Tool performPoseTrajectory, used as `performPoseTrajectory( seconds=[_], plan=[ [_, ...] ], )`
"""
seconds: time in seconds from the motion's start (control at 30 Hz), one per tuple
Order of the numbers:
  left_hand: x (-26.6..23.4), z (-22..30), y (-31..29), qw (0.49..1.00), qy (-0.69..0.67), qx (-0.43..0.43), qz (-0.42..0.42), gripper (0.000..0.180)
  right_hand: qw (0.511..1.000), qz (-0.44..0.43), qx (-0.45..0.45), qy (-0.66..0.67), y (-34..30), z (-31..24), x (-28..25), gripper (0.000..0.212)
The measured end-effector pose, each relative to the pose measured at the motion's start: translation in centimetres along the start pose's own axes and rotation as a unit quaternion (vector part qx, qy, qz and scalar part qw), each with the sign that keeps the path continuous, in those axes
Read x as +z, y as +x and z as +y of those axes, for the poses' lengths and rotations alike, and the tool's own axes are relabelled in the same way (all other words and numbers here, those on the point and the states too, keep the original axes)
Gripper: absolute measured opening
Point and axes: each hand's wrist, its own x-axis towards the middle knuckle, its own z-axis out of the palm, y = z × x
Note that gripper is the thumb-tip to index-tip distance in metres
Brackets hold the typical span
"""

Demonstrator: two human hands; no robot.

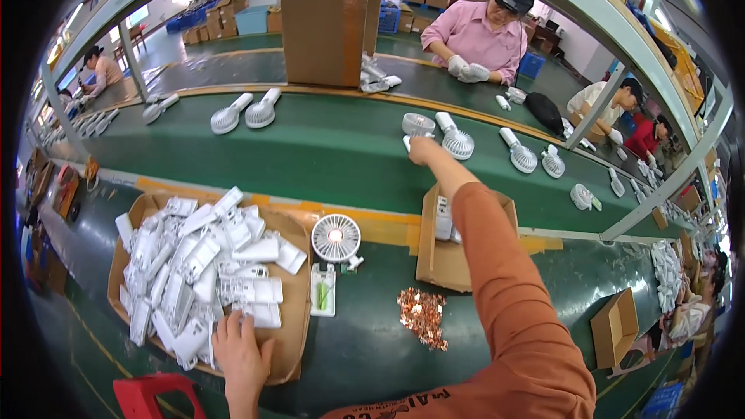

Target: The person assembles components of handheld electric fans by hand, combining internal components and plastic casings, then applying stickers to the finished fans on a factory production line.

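Note:
My right arm reaches across to the green conveyor belt (334, 163). There my right hand (423, 150) is closed around the handle of a white handheld fan (418, 124), its round head showing just beyond the fingers. My left hand (242, 353) rests at the near edge of a heap of white plastic housings (194, 264) in a cut-down cardboard box (291, 334). Its fingertips touch the housings and the thumb stands apart. Between my arms lie a round fan head (336, 238) and, just below it, an opened white handle shell (323, 291) with a green part inside.
A small cardboard box (428, 252) with white parts sits under my right forearm. Small copper-coloured pieces (423, 318) lie in a pile nearby. More fans (456, 140) line the belt. Across it, a gloved person (481, 39) works beside a tall carton (324, 39). A red stool (155, 396) stands lower left.

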Motion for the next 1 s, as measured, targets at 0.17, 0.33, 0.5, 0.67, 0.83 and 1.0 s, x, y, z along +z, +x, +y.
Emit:
performPoseTrajectory(
  seconds=[0.17, 0.33, 0.5, 0.67, 0.83, 1.0],
  plan=[
    [0.8, 0.0, 2.0, 0.998, -0.041, 0.033, -0.026, 0.05, 0.989, 0.034, 0.119, 0.081, 2.6, 1.6, 2.8, 0.038],
    [2.1, -1.2, 2.4, 0.997, -0.047, 0.064, 0.014, 0.041, 0.996, 0.029, 0.082, 0.035, 1.1, -0.7, 0.6, 0.051],
    [2.1, -0.7, 2.5, 0.995, -0.082, 0.058, 0.004, 0.04, 0.991, 0.001, 0.02, 0.131, -1.3, -2.6, -1.0, 0.078],
    [0.2, 0.6, 1.4, 0.995, -0.07, 0.055, 0.041, 0.044, 0.917, -0.033, -0.009, 0.398, -6.3, -5.3, -2.7, 0.046],
    [0.3, -0.3, 0.6, 0.999, 0.005, 0.032, 0.035, 0.047, 0.772, -0.11, -0.043, 0.625, -13.3, -6.5, -3.8, 0.023],
    [2.4, -2.1, 1.8, 0.996, 0.033, 0.067, 0.049, 0.026, 0.79, -0.15, -0.074, 0.591, -20.1, -7.4, -3.7, 0.056]
  ],
)
